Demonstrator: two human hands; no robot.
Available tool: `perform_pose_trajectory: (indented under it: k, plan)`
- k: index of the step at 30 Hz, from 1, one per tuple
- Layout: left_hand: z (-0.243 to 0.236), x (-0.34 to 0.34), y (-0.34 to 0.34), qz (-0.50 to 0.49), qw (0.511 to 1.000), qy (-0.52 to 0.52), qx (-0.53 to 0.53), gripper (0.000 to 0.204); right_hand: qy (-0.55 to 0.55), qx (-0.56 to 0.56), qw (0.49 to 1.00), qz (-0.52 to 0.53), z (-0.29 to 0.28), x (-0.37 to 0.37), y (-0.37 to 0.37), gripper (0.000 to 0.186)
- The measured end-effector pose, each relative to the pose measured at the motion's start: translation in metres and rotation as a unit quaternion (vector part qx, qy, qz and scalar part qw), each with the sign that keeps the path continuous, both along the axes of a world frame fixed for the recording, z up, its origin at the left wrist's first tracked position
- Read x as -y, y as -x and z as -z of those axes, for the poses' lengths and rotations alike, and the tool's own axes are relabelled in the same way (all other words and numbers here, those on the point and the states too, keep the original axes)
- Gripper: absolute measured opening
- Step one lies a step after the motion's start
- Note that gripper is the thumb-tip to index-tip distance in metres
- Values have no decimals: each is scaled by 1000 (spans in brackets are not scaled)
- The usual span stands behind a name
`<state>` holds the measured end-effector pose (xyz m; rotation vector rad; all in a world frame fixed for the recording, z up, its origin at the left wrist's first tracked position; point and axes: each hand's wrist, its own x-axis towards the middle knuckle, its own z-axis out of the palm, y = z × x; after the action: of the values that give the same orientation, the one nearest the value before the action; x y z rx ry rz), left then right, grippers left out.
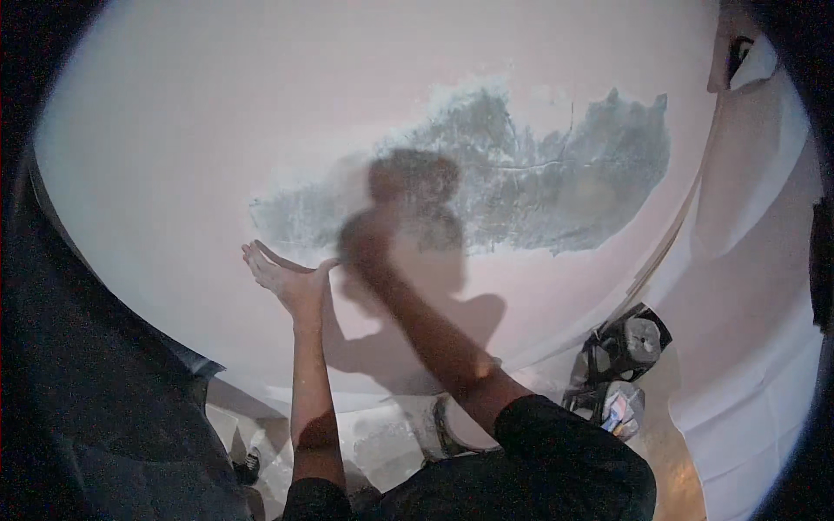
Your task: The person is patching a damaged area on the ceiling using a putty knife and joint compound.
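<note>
A broad, smooth, pale pinkish-white wall (174, 156) stood before the person, its outline bent by the lens. On it was a large, irregular, rough-surfaced grey patch (599, 178), which ran from left of the wall's middle across to near its right edge. The patch was narrow at its left end and broader toward the right, with a ragged, whitish upper border and thin crack-like lines in its right half.

The person's bare left hand (291, 282) was raised just below the patch's left end. Its fingers were released and held nothing, pointing toward the wall's left edge, with the thumb spread wide toward the right. Whether they touched the wall could not be told. The bare right hand (368, 240) was near the patch's lower border, to the right of the left hand, in deep shadow; whether its fingers were clenched, released or grasping something could not be told. A dark shadow (417, 178) of the person fell across the wall and the patch.

Black short sleeves (556, 443) covered the upper arms. Near the wall's lower right edge stood black containers (599, 360) with clear plastic about them. A pale, creased sheet (756, 286) hung beyond the right edge, and a dark sheet (104, 365) beyond the lower left edge.
</note>
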<state>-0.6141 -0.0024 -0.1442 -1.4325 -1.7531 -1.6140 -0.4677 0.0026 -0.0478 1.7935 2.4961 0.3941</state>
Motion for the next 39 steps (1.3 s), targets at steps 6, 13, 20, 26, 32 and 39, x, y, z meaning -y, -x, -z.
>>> perform_pose_trajectory:
  k: [6, 13, 20, 26, 32, 39]
  plan:
    - [-32, -4, -34, -17, 997, 78, -3, 128, -434, -335, 787, -283, 94, -79, -22, 46]
    - [-42, 10, -36, 10, 991, 126, 44, 132, -366, -383, 818, -226, 59, -46, -59, 38]
    - [-21, 5, -27, 27, 999, -41, -12, 114, -175, -325, 799, -475, 53, -68, -12, 44]
    - [-20, 4, -42, 18, 981, 27, -192, 90, -274, -168, 840, -436, 72, -73, -50, 52]
    - [-6, -5, -42, 74, 986, 0, -152, 74, -270, -318, 759, -499, 24, -30, 0, 55]
    - [-13, -10, -56, -10, 971, 56, -233, 72, -274, -222, 782, -514, 31, -64, -10, 53]
